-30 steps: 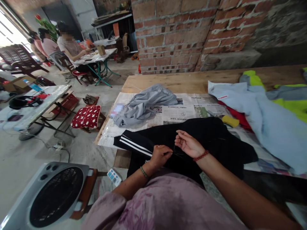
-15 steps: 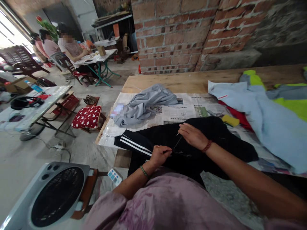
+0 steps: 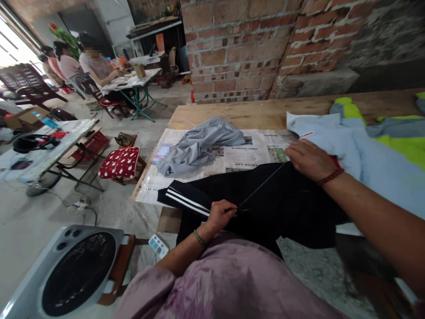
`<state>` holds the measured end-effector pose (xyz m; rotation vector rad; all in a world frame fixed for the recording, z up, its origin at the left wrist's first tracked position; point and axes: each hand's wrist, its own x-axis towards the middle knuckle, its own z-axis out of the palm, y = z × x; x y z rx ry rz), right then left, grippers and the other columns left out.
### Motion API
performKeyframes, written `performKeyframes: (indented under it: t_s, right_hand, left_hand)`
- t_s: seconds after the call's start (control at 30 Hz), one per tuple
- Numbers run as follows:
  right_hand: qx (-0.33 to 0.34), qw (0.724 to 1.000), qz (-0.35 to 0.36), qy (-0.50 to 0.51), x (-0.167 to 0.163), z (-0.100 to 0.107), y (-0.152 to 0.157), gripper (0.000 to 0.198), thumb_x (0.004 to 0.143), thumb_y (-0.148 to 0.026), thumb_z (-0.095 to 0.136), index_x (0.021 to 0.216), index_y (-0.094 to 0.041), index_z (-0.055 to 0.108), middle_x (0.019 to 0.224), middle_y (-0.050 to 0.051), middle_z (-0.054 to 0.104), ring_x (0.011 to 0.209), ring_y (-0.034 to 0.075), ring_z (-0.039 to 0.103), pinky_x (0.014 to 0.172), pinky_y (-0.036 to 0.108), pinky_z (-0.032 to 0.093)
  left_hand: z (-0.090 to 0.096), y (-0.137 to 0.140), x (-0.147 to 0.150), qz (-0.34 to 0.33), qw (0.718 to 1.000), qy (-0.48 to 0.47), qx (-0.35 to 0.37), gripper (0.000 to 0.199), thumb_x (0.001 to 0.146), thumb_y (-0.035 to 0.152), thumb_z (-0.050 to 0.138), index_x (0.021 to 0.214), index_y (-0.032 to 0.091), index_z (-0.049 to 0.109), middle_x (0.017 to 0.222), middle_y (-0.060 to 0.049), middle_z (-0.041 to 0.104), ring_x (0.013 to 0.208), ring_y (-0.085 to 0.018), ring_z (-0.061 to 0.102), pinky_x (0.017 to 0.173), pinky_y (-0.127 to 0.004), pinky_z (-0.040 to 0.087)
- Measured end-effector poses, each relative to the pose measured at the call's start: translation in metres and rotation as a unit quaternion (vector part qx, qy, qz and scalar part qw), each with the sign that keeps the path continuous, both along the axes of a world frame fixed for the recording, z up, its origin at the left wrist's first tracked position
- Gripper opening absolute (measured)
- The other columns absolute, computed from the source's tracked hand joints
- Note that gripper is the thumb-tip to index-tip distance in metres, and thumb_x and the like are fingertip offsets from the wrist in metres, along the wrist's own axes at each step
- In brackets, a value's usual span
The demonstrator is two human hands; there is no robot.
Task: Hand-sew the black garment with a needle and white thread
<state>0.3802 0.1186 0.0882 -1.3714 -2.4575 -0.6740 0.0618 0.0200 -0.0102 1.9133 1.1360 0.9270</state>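
Note:
A black garment (image 3: 265, 195) with white stripes (image 3: 187, 201) on its left part lies across the near edge of the table. My left hand (image 3: 221, 215) pinches its cloth near the middle, fingers closed. From that spot a pale thread (image 3: 262, 185) runs taut, up and to the right, to my right hand (image 3: 310, 160). Closed fingers grip the thread's far end there, above the garment's upper edge; whether they also hold a needle is hidden. A crumpled grey garment (image 3: 202, 144) lies behind, beyond my left hand.
Newspaper (image 3: 252, 153) covers part of the wooden table (image 3: 212, 113). Light blue cloth (image 3: 375, 155) and grey-yellow garments (image 3: 405, 146) lie at the right. A fan (image 3: 83, 270) and a red-cushioned stool (image 3: 119, 163) stand at the left. Several people sit at a far table (image 3: 146, 77).
My right hand has moved up and right, away from my left hand, drawing the thread out long and straight. The left hand has stayed on the cloth. The yellow sponge is now hidden.

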Motion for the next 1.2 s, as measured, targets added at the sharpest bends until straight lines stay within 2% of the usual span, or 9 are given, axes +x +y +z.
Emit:
performKeyframes:
  t_s: [0.27, 0.43, 0.6, 0.73, 0.83, 0.9, 1.0, 1.07, 1.2]
  right_hand:
    - [0.02, 0.996, -0.082, -0.006, 0.031, 0.021, 0.015, 0.022, 0.081, -0.01, 0.041, 0.09, -0.014, 0.061, 0.099, 0.014, 0.06, 0.106, 0.018, 0.048, 0.101, 0.035, 0.027]
    - [0.03, 0.995, -0.092, -0.027, 0.04, 0.03, 0.018, 0.021, 0.079, -0.011, 0.046, 0.091, -0.01, 0.062, 0.1, 0.016, 0.06, 0.104, 0.02, 0.048, 0.1, 0.034, 0.027]
    - [0.033, 0.994, -0.101, -0.022, 0.036, 0.022, 0.018, 0.023, 0.08, -0.01, 0.043, 0.092, -0.011, 0.063, 0.098, 0.016, 0.062, 0.101, 0.019, 0.051, 0.101, 0.033, 0.027]
    - [0.011, 0.994, -0.081, 0.072, 0.012, 0.008, 0.01, 0.025, 0.081, -0.015, 0.042, 0.093, -0.011, 0.063, 0.097, 0.015, 0.063, 0.098, 0.021, 0.053, 0.097, 0.034, 0.033]
    - [-0.056, 0.976, -0.07, 0.2, -0.027, -0.011, -0.011, 0.029, 0.082, -0.019, 0.041, 0.103, -0.012, 0.059, 0.097, 0.013, 0.063, 0.092, 0.021, 0.056, 0.086, 0.034, 0.042]
    - [-0.146, 0.946, -0.031, 0.289, -0.058, -0.028, -0.032, 0.032, 0.082, -0.021, 0.04, 0.109, -0.019, 0.055, 0.092, 0.007, 0.063, 0.08, 0.018, 0.058, 0.075, 0.033, 0.046]
    - [-0.284, 0.89, 0.057, 0.353, -0.099, -0.054, -0.068, 0.027, 0.08, -0.017, 0.035, 0.086, -0.023, 0.061, 0.079, 0.004, 0.059, 0.069, 0.015, 0.057, 0.066, 0.029, 0.047]
    - [-0.315, 0.868, 0.072, 0.378, -0.118, -0.067, -0.088, 0.022, 0.08, -0.019, 0.039, 0.084, -0.022, 0.061, 0.082, 0.005, 0.057, 0.076, 0.016, 0.056, 0.07, 0.03, 0.046]
    - [-0.35, 0.86, 0.045, 0.369, -0.132, -0.083, -0.109, 0.018, 0.075, -0.027, 0.053, 0.091, -0.021, 0.058, 0.087, 0.005, 0.055, 0.078, 0.017, 0.054, 0.073, 0.031, 0.045]
  left_hand:
    - [0.003, 0.0, -0.002, -0.009, 1.0, -0.005, 0.005, 0.01, 0.074, 0.014, 0.06, 0.076, 0.018, 0.07, 0.073, -0.002, 0.068, 0.069, -0.012, 0.062, 0.068, -0.022, 0.049]
    - [0.003, 0.0, -0.003, -0.012, 1.0, -0.003, -0.004, 0.01, 0.074, 0.015, 0.061, 0.077, 0.019, 0.069, 0.073, -0.001, 0.068, 0.07, -0.012, 0.062, 0.069, -0.022, 0.049]
    - [0.002, 0.001, -0.003, -0.009, 1.0, 0.0, -0.008, 0.01, 0.074, 0.015, 0.061, 0.077, 0.019, 0.069, 0.073, -0.001, 0.068, 0.07, -0.012, 0.062, 0.069, -0.023, 0.048]
    - [0.001, 0.001, -0.002, -0.007, 1.0, -0.006, -0.008, 0.011, 0.074, 0.014, 0.061, 0.076, 0.019, 0.07, 0.073, -0.001, 0.068, 0.07, -0.012, 0.062, 0.069, -0.022, 0.048]
    - [0.002, 0.001, -0.001, -0.004, 1.0, -0.002, -0.002, 0.011, 0.074, 0.014, 0.06, 0.076, 0.019, 0.069, 0.073, -0.001, 0.068, 0.069, -0.012, 0.062, 0.068, -0.022, 0.048]
    - [0.002, 0.001, -0.001, -0.003, 1.0, 0.008, 0.006, 0.01, 0.074, 0.014, 0.06, 0.076, 0.019, 0.069, 0.072, -0.002, 0.069, 0.068, -0.012, 0.062, 0.067, -0.022, 0.048]
    - [0.002, 0.001, -0.001, 0.0, 0.999, 0.041, 0.025, 0.009, 0.074, 0.015, 0.061, 0.077, 0.019, 0.069, 0.074, -0.002, 0.07, 0.07, -0.013, 0.062, 0.07, -0.025, 0.046]
    - [0.003, 0.0, -0.001, 0.001, 0.997, 0.069, 0.039, 0.009, 0.074, 0.015, 0.062, 0.078, 0.02, 0.069, 0.076, -0.001, 0.07, 0.073, -0.014, 0.063, 0.075, -0.027, 0.044]
    - [0.003, -0.002, 0.002, 0.005, 0.992, 0.115, 0.044, 0.016, 0.075, 0.017, 0.061, 0.091, 0.02, 0.065, 0.084, -0.001, 0.07, 0.081, -0.015, 0.063, 0.083, -0.032, 0.038]
